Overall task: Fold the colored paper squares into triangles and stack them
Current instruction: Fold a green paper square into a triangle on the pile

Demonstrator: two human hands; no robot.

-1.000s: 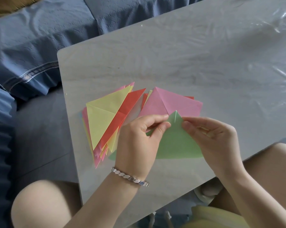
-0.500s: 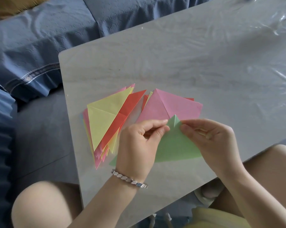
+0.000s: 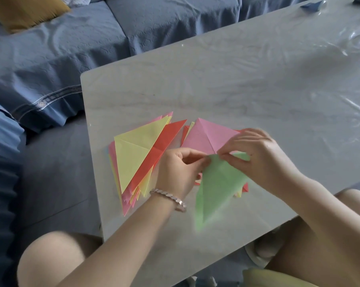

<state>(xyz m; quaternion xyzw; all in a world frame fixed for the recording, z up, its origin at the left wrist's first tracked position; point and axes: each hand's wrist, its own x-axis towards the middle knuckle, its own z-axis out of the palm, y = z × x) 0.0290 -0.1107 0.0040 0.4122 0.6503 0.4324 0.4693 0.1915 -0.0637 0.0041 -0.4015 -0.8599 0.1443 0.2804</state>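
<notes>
Head view: grey table [image 3: 237,79], its left edge just beside the triangle pile [image 3: 133,156], its near edge close under the green paper [image 3: 218,183]. Green paper: triangular outline, over the table's near part, top corner pinched by left hand [image 3: 179,172] and right hand [image 3: 260,160]. Lower tip blurred. Pink sheet [image 3: 206,135] partly hidden behind the right hand.

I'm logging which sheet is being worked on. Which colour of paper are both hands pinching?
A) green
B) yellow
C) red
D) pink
A: the left hand and the right hand both pinch the top corner of the green paper.
</notes>
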